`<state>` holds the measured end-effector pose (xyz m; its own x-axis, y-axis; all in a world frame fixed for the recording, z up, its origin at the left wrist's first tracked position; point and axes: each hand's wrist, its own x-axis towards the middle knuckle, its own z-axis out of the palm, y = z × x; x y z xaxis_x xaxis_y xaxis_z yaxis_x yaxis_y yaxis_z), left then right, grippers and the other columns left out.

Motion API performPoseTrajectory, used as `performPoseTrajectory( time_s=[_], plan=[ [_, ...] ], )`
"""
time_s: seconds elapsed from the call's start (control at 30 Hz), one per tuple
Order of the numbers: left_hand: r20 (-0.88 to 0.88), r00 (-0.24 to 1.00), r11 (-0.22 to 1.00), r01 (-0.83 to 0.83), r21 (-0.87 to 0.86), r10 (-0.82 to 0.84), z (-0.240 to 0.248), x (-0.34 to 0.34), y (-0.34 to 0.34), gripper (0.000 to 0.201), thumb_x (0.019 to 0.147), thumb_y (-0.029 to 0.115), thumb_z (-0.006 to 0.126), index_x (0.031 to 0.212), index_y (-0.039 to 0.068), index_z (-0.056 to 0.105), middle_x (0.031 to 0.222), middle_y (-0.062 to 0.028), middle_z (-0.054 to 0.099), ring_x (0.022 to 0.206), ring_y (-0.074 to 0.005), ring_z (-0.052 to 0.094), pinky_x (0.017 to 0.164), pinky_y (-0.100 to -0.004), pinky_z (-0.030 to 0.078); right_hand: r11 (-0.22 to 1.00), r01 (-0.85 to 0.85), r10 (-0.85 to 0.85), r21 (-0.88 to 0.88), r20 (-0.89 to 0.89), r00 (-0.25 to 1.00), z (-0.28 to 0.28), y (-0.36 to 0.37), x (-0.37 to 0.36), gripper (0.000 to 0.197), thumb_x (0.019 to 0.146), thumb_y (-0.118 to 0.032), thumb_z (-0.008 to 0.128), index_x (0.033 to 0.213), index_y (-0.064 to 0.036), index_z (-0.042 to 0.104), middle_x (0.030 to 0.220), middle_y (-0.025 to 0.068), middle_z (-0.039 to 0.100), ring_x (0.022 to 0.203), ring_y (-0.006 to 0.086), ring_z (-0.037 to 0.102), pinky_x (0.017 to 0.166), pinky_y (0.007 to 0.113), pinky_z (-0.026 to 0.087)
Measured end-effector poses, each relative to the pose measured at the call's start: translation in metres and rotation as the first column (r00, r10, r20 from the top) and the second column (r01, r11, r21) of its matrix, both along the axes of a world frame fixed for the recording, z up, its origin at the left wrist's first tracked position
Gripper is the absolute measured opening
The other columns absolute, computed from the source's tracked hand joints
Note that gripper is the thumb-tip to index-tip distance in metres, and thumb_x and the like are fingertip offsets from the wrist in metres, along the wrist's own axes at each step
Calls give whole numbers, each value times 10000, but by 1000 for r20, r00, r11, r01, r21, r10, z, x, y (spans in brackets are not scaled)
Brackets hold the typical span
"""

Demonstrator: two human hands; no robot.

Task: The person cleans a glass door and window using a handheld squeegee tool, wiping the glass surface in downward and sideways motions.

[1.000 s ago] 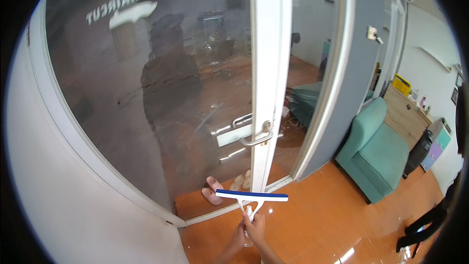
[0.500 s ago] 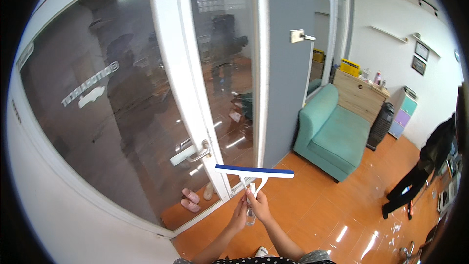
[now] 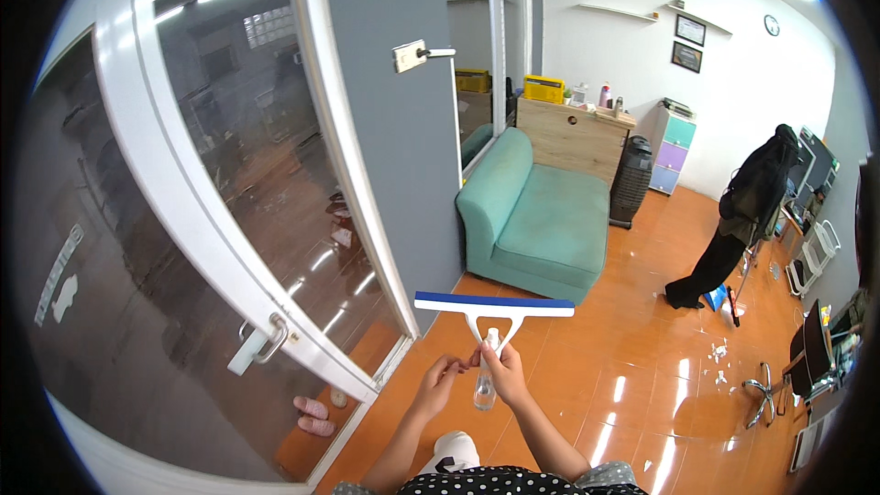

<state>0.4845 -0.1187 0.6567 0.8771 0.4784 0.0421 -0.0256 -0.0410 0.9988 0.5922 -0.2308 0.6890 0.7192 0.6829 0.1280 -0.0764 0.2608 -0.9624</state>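
My right hand (image 3: 503, 373) is closed around a white squeegee (image 3: 495, 304) with a blue blade edge, held up with the blade across the top. The squeegee's forked arms run down to a clear spray bottle (image 3: 484, 391) with a white top, gripped in the same hand; whether the two are one piece is unclear. Just left of the bottle is my left hand (image 3: 440, 383), its fingers loosely bent and apart, the tips close to the right hand. I cannot make out anything held in it.
On the left stands a white-framed glass door (image 3: 266, 330) with a metal handle; pink slippers (image 3: 314, 415) lie behind the glass. Ahead is a green sofa (image 3: 541, 229) beside a wooden cabinet (image 3: 573, 142). A person in dark clothes (image 3: 747, 197) bends over at right, near a swivel chair (image 3: 807, 357) and white scraps.
My view has swung right, so the door sits further left and the sofa nearer. My left hand has come away from the bottle; the right still holds the squeegee and bottle.
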Motion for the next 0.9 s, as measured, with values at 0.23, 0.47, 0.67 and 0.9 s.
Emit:
performPoseTrajectory(
  time_s=[0.23, 0.47, 0.67, 0.9],
  plan=[
    [37, 998, 997, -46, -57, 48, 3, 94, 52, 195, 974, 163, 426, 996, 27, 563, 961, -38, 607, 905, -126, 558, 829, -270, 414, 990, 72, -63, -120, 78, 995, 7, 19, 103, 287, 973, -265, 466, 807, -39, 527, 693, 31, 546, 635, 114, 536, 600, 271, 446],
    [86, 996, 998, -31, -53, 36, 11, 218, 109, 198, 975, 160, 419, 980, 26, 565, 945, -47, 605, 895, -129, 561, 818, -267, 414, 995, 71, -70, -64, 17, 997, 29, 57, 222, 382, 987, -359, 404, 793, -50, 518, 680, 23, 527, 603, 108, 510, 572, 264, 426],
    [109, 992, 997, 71, -21, -69, 21, 323, 126, 215, 975, 156, 403, 974, 12, 562, 932, -61, 605, 883, -140, 570, 829, -277, 437, 989, 113, -111, -90, 27, 993, 25, 69, 313, 397, 985, -375, 400, 801, -43, 518, 681, 34, 535, 587, 115, 514, 546, 265, 422],
    [126, 990, 998, 68, -1, -67, 28, 416, 130, 204, 962, 158, 420, 1003, 9, 554, 958, -74, 614, 909, -147, 573, 854, -291, 436, 992, 78, -83, -95, -54, 995, 21, 79, 410, 440, 955, -428, 450, 784, -34, 545, 660, 44, 546, 580, 119, 528, 524, 258, 420]
  ],
)
